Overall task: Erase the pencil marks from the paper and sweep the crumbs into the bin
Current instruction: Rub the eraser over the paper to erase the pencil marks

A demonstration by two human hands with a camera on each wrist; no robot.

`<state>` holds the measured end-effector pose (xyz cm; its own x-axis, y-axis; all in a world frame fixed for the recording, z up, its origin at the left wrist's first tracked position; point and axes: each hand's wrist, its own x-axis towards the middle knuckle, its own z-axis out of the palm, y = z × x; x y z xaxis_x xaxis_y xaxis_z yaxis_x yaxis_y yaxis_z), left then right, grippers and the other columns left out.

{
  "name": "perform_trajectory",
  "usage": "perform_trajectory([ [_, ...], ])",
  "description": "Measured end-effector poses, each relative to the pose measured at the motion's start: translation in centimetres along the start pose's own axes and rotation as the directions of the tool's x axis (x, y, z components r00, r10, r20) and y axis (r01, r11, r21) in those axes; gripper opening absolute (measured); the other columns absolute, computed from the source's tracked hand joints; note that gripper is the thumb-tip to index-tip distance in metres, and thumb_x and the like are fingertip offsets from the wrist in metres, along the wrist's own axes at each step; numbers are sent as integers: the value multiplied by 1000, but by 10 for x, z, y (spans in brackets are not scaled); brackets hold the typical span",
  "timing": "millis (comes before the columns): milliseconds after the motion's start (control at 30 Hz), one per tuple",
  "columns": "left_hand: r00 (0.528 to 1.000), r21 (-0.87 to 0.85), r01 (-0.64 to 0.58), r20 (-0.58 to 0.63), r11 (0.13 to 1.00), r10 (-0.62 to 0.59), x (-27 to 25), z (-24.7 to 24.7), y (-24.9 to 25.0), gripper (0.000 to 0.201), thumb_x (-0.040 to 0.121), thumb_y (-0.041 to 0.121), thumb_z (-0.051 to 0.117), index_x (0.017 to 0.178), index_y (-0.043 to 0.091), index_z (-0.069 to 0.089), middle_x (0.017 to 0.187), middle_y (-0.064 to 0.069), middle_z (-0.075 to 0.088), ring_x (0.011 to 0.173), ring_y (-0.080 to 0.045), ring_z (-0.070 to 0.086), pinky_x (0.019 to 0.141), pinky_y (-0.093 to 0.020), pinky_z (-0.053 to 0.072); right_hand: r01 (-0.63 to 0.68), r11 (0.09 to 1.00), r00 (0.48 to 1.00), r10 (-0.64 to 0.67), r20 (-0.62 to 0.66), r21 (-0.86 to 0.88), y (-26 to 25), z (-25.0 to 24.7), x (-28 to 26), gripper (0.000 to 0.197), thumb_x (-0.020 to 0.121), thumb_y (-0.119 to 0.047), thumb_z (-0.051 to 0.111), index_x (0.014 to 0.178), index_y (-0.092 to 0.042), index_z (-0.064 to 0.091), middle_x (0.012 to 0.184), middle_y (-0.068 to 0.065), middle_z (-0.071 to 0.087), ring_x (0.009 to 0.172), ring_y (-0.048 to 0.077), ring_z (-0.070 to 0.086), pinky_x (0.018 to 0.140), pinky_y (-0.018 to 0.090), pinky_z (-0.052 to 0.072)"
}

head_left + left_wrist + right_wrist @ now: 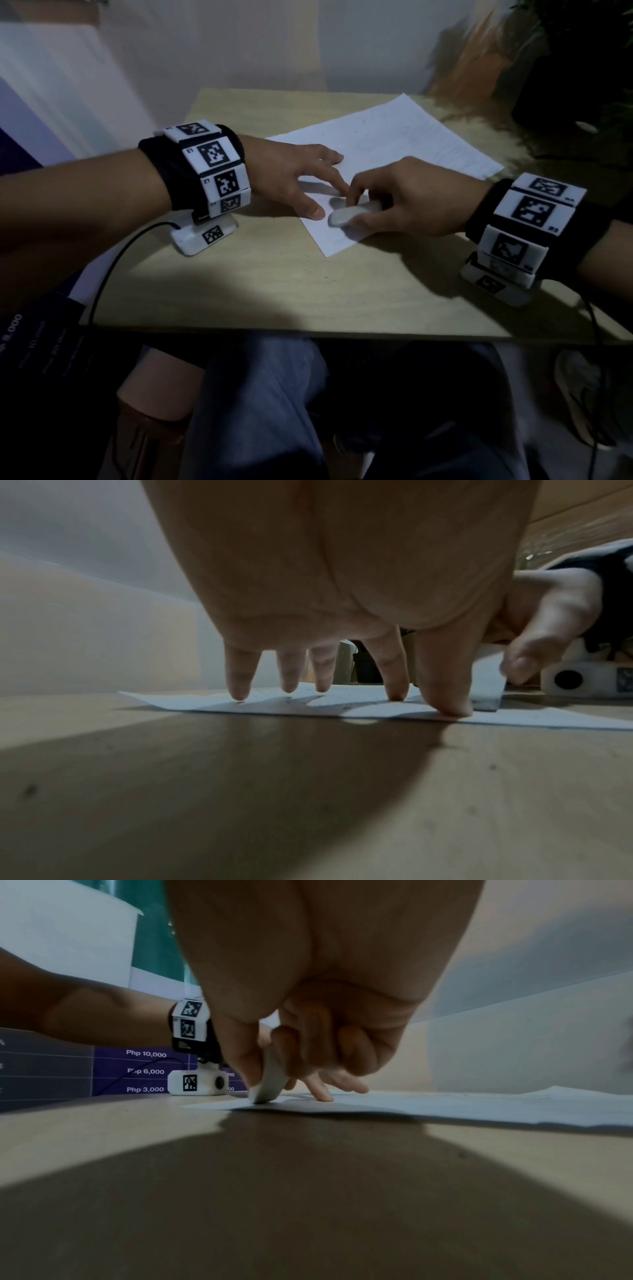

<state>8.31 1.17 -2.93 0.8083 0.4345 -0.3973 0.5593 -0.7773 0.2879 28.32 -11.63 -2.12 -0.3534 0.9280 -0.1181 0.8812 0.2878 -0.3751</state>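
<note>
A white sheet of paper (394, 150) lies slantwise on the wooden table (257, 284), with faint lines on it. My left hand (308, 181) is spread flat on the sheet's near-left part, its fingertips (240, 693) pressing the paper (548, 718) down. My right hand (387, 202) grips a long white eraser (349, 214) between thumb and curled fingers, its end touching the sheet near the left thumb. In the right wrist view the eraser (270, 1083) stands tilted with its tip on the paper (479, 1107).
A dark plant pot (565, 85) stands at the table's far right corner. A dark printed board (37, 346) leans at the near left. My knees (260, 404) are under the table's front edge. No bin is in view.
</note>
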Motion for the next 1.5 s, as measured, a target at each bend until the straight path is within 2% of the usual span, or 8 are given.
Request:
perform_trajectory([
  [133,1000,85,-23,0,996,24,2,1,-2,63,79,74,57,139,65,42,168,8,11,153,-22,15,123,-51,18,54,998,995,-55,87,11,-3,1,-5,28,83,-52,68,105,-35,67,73,-14,59,69,0,56,62,15,38],
  [367,1000,94,3,-25,996,-1,-2,1,5,57,74,72,54,130,68,45,158,7,25,142,-22,27,119,-50,27,6,1000,999,-6,-31,-19,2,0,0,32,82,-54,71,107,-34,68,71,-15,58,67,-3,54,59,17,34],
  [533,999,104,-12,-28,995,15,-2,2,-1,53,90,61,64,138,66,43,159,7,24,141,-23,26,119,-46,25,49,997,990,-57,133,66,-4,2,-5,23,83,-47,73,104,-39,70,74,-14,61,70,-1,56,63,12,38],
  [933,1000,114,5,-18,993,-3,-1,2,1,62,78,73,53,138,66,42,161,10,21,145,-20,22,119,-53,25,-6,999,999,4,49,36,1,1,0,28,82,-57,68,101,-37,69,72,-12,59,69,3,56,63,21,40],
  [1033,1000,104,3,3,995,-4,2,2,0,66,77,72,51,142,61,41,164,8,18,149,-22,20,120,-54,23,-32,999,998,31,-63,-16,5,0,2,36,83,-59,61,105,-31,67,74,-13,59,72,4,57,62,22,39],
  [1200,999,43,-35,-33,998,37,5,6,-8,74,88,61,66,152,50,31,164,8,21,151,-15,20,123,-50,21,68,997,987,-74,143,42,-4,3,-6,27,85,-55,64,105,-38,68,74,-12,60,71,2,55,62,13,37],
  [1367,989,124,109,-109,986,-95,7,5,-10,93,76,78,66,151,34,32,160,0,25,148,-23,26,118,-53,30,-18,996,996,10,-85,-89,8,1,3,34,91,-59,57,109,-33,68,79,-14,60,78,11,56,68,27,40],
  [1500,989,138,125,-98,983,-112,5,3,-6,90,78,77,64,151,32,35,159,0,28,147,-23,28,119,-52,29,93,995,994,-90,69,-46,0,6,-4,45,87,-66,49,111,-33,68,83,-12,65,76,6,57,73,27,46],
])
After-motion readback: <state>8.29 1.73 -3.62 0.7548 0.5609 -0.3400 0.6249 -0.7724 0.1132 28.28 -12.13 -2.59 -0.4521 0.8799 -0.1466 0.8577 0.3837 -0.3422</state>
